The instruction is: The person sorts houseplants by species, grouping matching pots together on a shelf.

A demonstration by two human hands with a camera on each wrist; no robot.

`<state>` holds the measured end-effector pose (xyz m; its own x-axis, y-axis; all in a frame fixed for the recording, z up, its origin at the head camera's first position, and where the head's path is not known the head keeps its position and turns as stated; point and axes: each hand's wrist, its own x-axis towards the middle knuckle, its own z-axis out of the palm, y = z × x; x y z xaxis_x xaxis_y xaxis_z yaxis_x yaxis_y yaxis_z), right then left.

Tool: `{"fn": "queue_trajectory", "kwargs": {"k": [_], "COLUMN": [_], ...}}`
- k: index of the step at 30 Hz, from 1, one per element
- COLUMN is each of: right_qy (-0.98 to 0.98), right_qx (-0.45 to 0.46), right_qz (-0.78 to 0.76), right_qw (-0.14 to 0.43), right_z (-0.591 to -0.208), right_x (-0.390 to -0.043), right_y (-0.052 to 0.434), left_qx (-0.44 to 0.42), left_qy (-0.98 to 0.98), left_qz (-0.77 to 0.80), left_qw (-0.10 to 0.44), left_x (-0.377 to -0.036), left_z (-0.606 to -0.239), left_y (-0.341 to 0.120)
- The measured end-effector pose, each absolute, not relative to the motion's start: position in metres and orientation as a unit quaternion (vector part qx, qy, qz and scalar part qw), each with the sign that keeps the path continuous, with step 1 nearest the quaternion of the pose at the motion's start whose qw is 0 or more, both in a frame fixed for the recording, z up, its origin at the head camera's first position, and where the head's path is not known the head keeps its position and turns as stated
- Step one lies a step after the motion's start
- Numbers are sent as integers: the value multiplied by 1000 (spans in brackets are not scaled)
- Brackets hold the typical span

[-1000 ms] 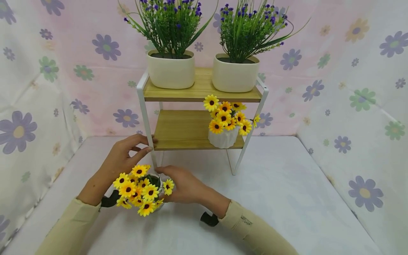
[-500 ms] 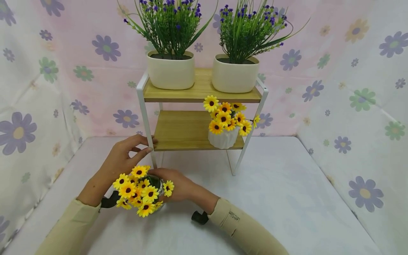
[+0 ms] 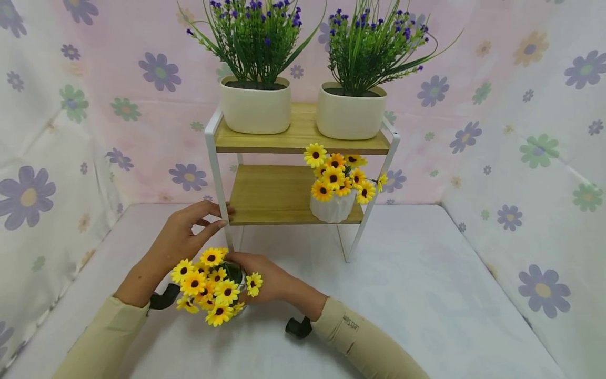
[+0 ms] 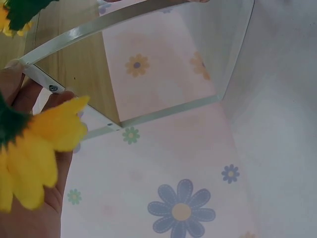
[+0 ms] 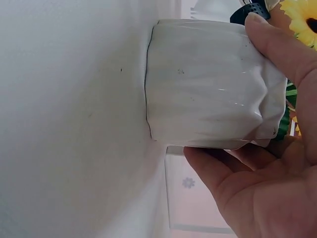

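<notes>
The right hand clasps the white ribbed pot of yellow artificial sunflowers on the desk, at the white-framed wooden two-tier shelf's seven o'clock. The left hand pinches that shelf's front leg. Lifted carelessly, blooms might snag the leg and tip.

The left half of the lower shelf is free. A yellow flower pot fills its right half, and the white frame post borders the opening.
</notes>
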<state>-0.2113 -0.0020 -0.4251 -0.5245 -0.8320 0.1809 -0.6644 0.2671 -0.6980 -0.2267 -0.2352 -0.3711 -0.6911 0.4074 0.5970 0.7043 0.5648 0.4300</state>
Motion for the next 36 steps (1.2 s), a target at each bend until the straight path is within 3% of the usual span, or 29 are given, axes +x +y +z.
{"fn": "queue_trajectory", "kwargs": {"k": [23, 36], "right_qy": [780, 742], "right_qx": [-486, -481], "right_qz": [-371, -462], "right_qw": [134, 69], "right_z": [-374, -335], "right_x": [-218, -214], "right_y": [42, 68], "left_qx": [-300, -297], "left_qy": [-870, -872], "left_qz": [-325, -327], "left_qw": [220, 212], "left_x": [-222, -225], "left_z": [-370, -372], "left_y": [-236, -237]}}
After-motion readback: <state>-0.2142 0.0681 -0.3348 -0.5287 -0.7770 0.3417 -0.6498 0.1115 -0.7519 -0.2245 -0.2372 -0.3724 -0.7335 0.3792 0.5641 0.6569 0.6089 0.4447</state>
